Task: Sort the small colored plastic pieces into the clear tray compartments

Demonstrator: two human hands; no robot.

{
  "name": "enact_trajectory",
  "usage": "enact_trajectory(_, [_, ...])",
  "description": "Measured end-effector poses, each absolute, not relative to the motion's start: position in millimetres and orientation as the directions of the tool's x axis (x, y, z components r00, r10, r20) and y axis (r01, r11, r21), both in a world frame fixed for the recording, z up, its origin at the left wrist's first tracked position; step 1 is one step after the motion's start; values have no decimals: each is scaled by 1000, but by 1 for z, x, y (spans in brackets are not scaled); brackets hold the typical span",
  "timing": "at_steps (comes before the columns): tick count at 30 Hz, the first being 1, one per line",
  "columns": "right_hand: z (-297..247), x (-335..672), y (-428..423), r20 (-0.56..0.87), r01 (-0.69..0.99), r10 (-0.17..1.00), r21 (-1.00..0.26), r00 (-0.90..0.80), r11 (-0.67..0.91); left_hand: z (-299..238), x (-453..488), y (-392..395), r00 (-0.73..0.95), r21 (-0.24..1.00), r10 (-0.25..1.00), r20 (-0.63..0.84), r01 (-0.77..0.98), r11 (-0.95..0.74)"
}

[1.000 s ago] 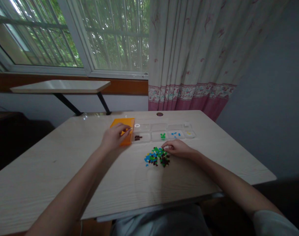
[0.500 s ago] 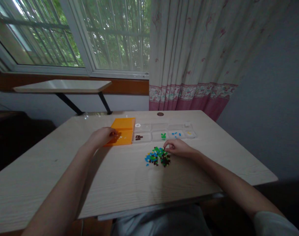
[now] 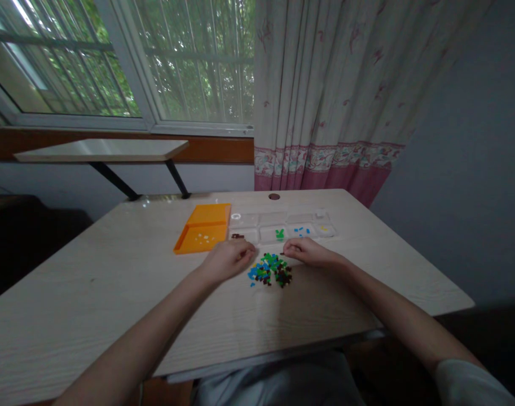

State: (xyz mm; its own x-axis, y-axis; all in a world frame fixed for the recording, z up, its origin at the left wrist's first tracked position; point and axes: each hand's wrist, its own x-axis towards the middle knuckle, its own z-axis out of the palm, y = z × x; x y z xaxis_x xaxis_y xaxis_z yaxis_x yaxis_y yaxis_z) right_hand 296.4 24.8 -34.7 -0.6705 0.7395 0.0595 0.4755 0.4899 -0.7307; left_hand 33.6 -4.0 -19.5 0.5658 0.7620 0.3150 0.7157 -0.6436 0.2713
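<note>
Where the pale wooden table (image 3: 113,293) runs toward the window, a clear plastic sorting tray (image 3: 274,218) lies with what look like two rows of four compartments. Its near row holds, from left to right, dark brown pieces (image 3: 237,235), green pieces (image 3: 279,233), blue pieces (image 3: 300,230) and yellow pieces (image 3: 325,228). The far row looks almost bare. Just beside it on the left sits one flat orange plastic tray (image 3: 210,215) with a scatter of tiny white bits (image 3: 203,237) in its near half.

One loose pile of small plastic pieces (image 3: 271,269) (blue, green, brown and a little yellow, too many and too small to count) lies on the table in front of the clear tray.

The left hand (image 3: 227,260) rests at the pile's left edge, fingers loosely curled under. The right hand (image 3: 308,252) rests at the pile's far right edge, fingertips drawn together toward the pieces. Whether either hand has a piece between its fingers cannot be made out.
</note>
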Motion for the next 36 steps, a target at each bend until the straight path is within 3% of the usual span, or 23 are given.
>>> enact_trajectory(9, [-42, 272, 8, 102, 350, 781, -852, -616, 388, -30, 61, -18, 488, 494, 787, 378, 613, -617])
enact_trajectory(26, [-42, 269, 5, 149, 404, 788, -793, -598, 456, -30, 60, -16, 543, 508, 754, 371, 561, -654])
enact_trajectory(36, [-42, 295, 25, 30, 462, 740, -764, -672, 451, -22, 23, 5, 138, 538, 780, 611, 650, -537])
